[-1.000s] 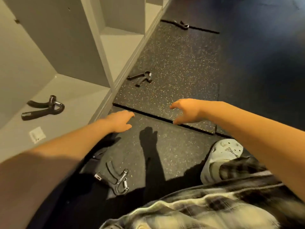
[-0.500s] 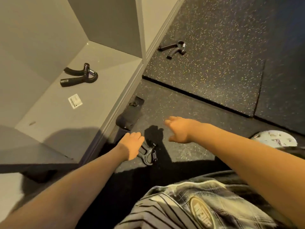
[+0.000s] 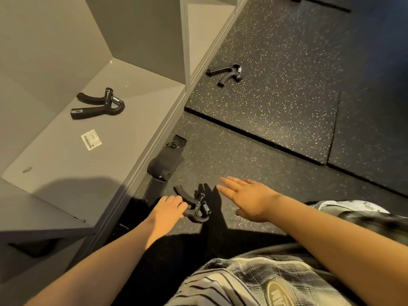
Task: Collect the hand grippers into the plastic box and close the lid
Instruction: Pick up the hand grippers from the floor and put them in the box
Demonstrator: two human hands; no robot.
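— So, where are the grippers?
— The first gripper [image 3: 103, 100] lies on the shelf [image 3: 66, 168]. Just right of the shelf, the left hand [image 3: 169, 208] curls its fingers round the floor gripper [image 3: 195, 207]. The mat gripper [image 3: 230, 71] lies right of the shelf too.
— And the right hand [image 3: 249, 199]?
— Farthest from the shelf, fingers straight, spread, holding nothing.

The grey shelf [image 3: 66, 164] carries a first hand gripper [image 3: 99, 104], handles pointing left, and a white label [image 3: 91, 139] lying flat, closer to the shelf's front edge. On the dark speckled floor [image 3: 242, 155] a near hand gripper [image 3: 195, 207] lies just out from the shelf's base, next to a black fabric piece [image 3: 165, 162] that rests against that base. Farther off, a raised rubber mat [image 3: 287, 96] lies on the floor and bears a far hand gripper [image 3: 227, 74] near the shelf front.
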